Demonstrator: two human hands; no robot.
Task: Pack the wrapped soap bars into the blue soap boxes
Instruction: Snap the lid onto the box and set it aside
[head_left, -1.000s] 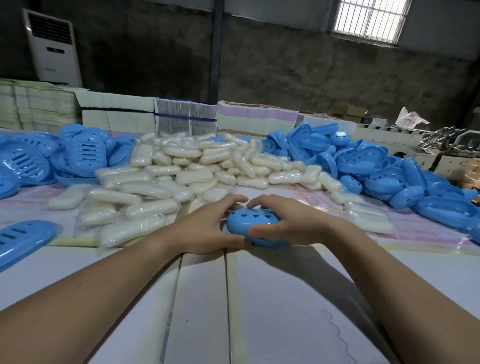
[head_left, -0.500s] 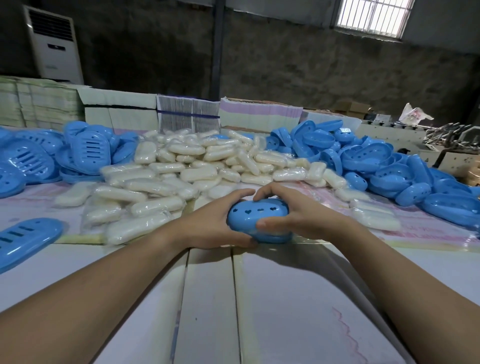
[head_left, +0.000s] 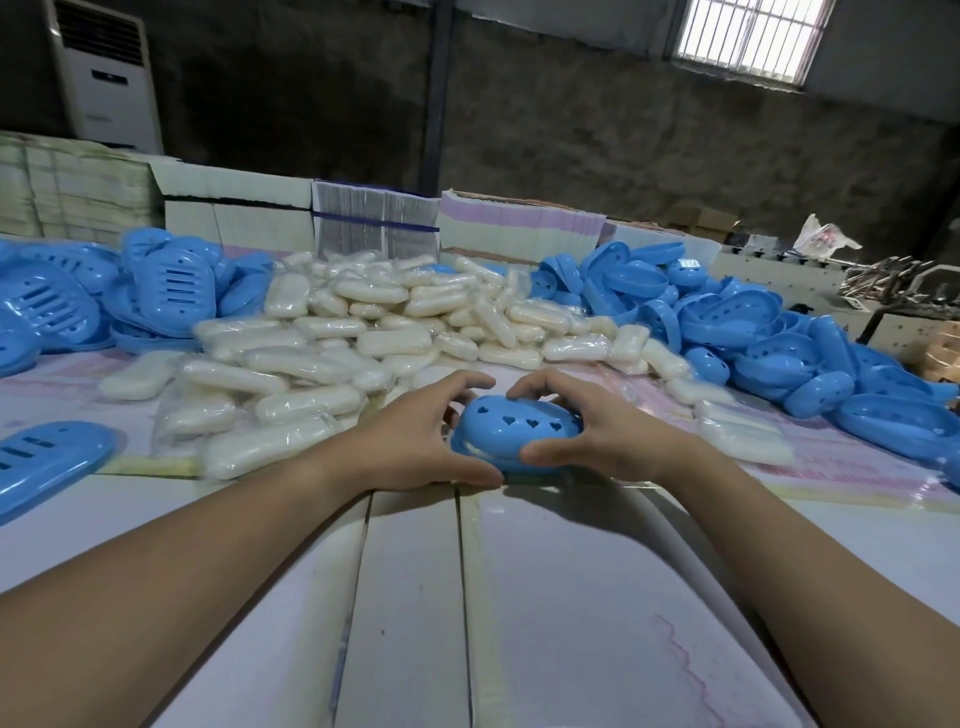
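Note:
A blue soap box (head_left: 517, 434) with heart-shaped holes in its lid sits in the middle of the table (head_left: 519, 597). A strip of white soap shows in the gap under the lid at its left end. My left hand (head_left: 421, 441) grips the box's left end, thumb along the front edge. My right hand (head_left: 597, 431) grips the right end, fingers curled over the lid's far side. Behind the box lies a large heap of wrapped soap bars (head_left: 374, 332).
Slotted blue box bases (head_left: 171, 286) are heaped at the back left, and one lies alone at the left edge (head_left: 47, 462). Blue lids with holes (head_left: 753, 332) are piled at the right. Stacks of flat cartons (head_left: 374, 228) line the table's far side.
Both hands stay on the blue box. The lid now sits lower and flatter over the base than in the earlier frames; the view has shifted slightly.

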